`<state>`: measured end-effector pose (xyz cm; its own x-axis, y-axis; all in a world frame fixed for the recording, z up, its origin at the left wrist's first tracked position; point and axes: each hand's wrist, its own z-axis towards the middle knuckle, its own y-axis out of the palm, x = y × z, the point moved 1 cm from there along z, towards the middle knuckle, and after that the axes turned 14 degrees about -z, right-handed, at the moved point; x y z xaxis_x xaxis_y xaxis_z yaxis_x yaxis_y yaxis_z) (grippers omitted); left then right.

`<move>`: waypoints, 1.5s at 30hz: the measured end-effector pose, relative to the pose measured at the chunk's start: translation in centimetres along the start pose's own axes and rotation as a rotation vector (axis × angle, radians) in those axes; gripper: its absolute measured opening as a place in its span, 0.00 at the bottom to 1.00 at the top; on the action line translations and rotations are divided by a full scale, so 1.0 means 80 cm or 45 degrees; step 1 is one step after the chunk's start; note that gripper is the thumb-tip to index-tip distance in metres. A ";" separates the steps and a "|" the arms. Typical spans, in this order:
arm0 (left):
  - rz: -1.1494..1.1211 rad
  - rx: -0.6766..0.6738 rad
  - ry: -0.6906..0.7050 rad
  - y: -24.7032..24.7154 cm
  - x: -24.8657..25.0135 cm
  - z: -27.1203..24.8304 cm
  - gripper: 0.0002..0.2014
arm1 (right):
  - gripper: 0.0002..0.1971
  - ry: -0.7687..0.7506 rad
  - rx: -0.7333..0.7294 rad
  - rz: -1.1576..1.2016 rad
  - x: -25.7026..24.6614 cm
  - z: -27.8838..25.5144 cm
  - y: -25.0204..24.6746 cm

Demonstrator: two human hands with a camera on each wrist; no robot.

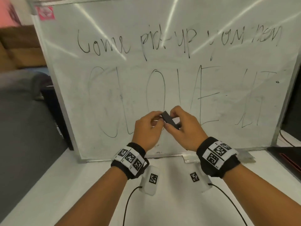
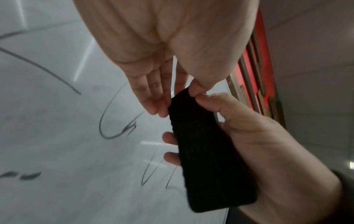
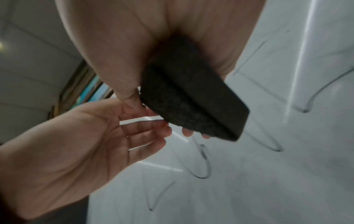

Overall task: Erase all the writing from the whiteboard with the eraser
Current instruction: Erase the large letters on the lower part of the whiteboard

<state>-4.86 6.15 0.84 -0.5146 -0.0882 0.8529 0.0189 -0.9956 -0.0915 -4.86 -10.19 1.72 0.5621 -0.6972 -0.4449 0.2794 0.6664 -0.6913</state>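
The whiteboard [image 1: 114, 18] leans upright at the back of the table, with black handwriting in two rows: small words on top, large faint letters below. In front of its lower middle both hands hold a black eraser [image 1: 168, 118] [image 2: 206, 151] [image 3: 191, 103] in the air, clear of the board. My right hand [image 1: 172, 121] [image 3: 162, 115] grips it along its length, thumb on one side and fingers on the other. My left hand [image 1: 158, 119] [image 2: 180, 98] pinches its near end between thumb tip and almost straight fingers. The felt face shows in the right wrist view.
The white table [image 1: 179, 209] runs toward me from the board's foot. Two small white tagged devices [image 1: 149, 180] [image 1: 198, 178] with black cables lie under my wrists. A dark laptop [image 1: 286, 157] sits at the right edge. A grey sofa [image 1: 24, 111] stands to the left.
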 end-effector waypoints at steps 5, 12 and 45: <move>-0.034 0.100 0.033 -0.069 0.020 0.014 0.16 | 0.17 -0.048 0.019 0.062 -0.052 0.039 0.034; 0.389 0.555 0.025 -0.185 -0.038 0.008 0.13 | 0.26 -0.128 -0.163 -0.153 -0.067 0.038 0.129; 0.312 1.145 -0.236 -0.334 -0.139 0.029 0.15 | 0.26 -0.552 0.160 -0.878 -0.048 0.050 0.243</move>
<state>2.38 33.69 -5.02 -0.2659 -0.2241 0.9376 0.8011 -0.5923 0.0856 1.52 6.55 -7.73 0.4758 -0.8138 0.3338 0.7426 0.1683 -0.6483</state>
